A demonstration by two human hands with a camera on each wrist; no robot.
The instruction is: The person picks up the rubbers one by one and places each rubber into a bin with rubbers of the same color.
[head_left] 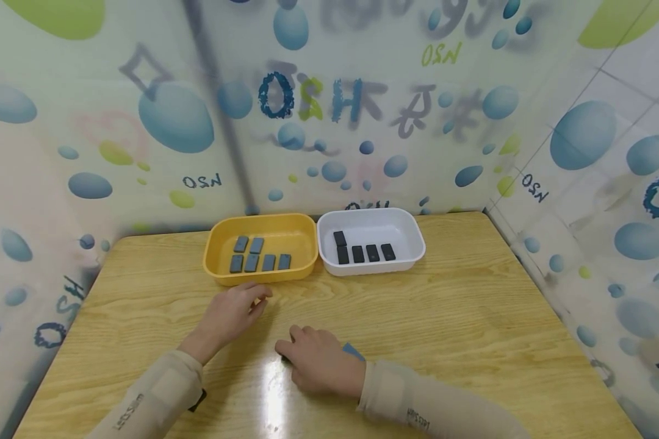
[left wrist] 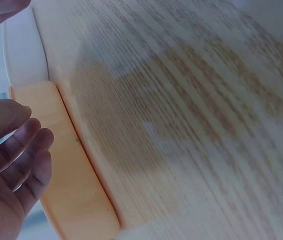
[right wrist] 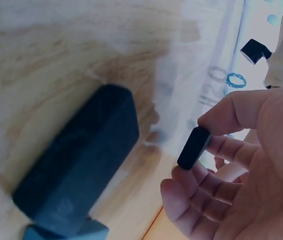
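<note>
My right hand (head_left: 321,360) is low over the middle of the table and pinches a small black block (right wrist: 194,148) between thumb and fingers. Close to that hand, a larger-looking black block (right wrist: 81,160) lies on the wood. A blue-grey block (right wrist: 94,231) touches its end, and a blue piece (head_left: 353,351) shows beside the right wrist in the head view. Just in front of the yellow tray (head_left: 260,278) hovers my left hand (head_left: 233,314), fingers loosely bent with nothing between them. In the left wrist view its fingertips overlap the tray's outer wall.
Several blue-grey blocks (head_left: 252,263) lie in the yellow tray. Beside it, a white tray (head_left: 370,267) holds several black blocks (head_left: 372,252). Both stand at the table's back edge against a patterned wall covering (head_left: 335,146). A dark piece (head_left: 198,400) peeks out by the left sleeve.
</note>
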